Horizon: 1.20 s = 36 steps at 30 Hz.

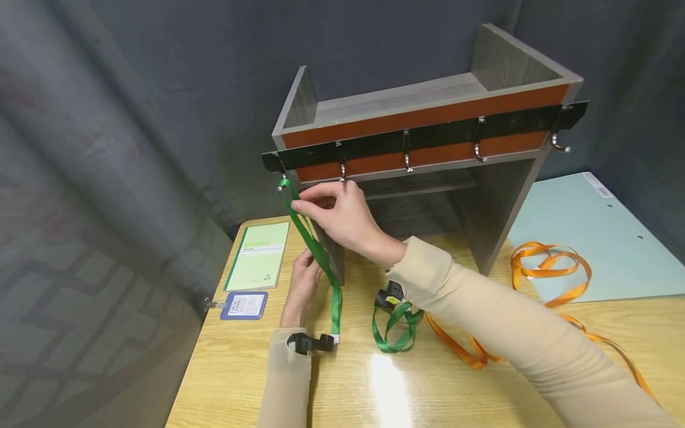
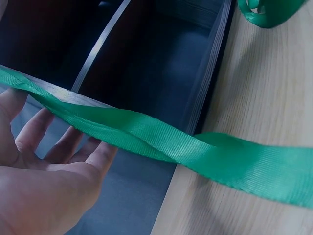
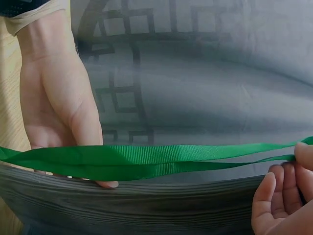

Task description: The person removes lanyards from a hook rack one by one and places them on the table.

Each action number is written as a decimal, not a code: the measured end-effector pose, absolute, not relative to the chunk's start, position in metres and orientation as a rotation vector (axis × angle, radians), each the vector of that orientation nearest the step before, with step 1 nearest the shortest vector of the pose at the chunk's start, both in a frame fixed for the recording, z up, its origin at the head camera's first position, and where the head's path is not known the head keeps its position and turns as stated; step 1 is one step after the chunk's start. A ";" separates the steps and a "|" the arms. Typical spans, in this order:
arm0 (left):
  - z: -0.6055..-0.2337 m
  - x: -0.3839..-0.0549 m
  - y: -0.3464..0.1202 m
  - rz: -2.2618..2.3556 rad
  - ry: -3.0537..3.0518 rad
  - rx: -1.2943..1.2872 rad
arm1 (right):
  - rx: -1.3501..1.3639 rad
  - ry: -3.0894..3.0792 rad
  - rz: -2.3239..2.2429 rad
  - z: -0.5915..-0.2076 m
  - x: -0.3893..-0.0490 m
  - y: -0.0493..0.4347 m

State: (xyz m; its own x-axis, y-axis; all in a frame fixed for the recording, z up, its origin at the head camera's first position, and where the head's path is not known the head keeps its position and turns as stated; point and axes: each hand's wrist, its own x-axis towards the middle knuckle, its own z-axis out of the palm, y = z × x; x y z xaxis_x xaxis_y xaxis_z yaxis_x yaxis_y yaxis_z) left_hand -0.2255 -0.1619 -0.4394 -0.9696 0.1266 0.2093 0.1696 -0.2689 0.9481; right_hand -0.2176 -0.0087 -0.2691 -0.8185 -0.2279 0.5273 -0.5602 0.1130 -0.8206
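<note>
We pinch the green lanyard (image 1: 316, 249) near its top with our right hand (image 1: 342, 217), its loop at the leftmost hook (image 1: 280, 176). Our left hand (image 1: 302, 282), fingers straight, touches the strap lower down above the tabletop (image 1: 241, 368).

The shelf's side panel (image 1: 334, 252) crowds the leftmost hook (image 1: 282, 178); open tabletop (image 1: 241, 380) lies below.

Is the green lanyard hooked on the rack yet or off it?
On: the green lanyard loops over the leftmost hook, pinched by the right hand.
</note>
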 end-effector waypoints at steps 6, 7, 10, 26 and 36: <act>-0.439 -0.225 -0.161 -2.459 -1.879 -0.363 | 0.754 -2.027 1.844 -0.268 -0.214 -0.006; -0.439 -0.225 -0.162 -2.456 -1.884 -0.350 | 0.746 -2.014 1.862 -0.268 -0.212 -0.006; -0.438 -0.224 -0.162 -2.443 -1.917 -0.329 | 0.737 -1.984 1.897 -0.267 -0.209 -0.005; -0.437 -0.227 -0.164 -2.452 -1.960 -0.465 | 0.776 -1.773 2.012 -0.261 -0.195 0.009; -0.438 -0.227 -0.162 -2.465 -1.887 -0.495 | 0.839 -1.695 1.982 -0.253 -0.189 0.020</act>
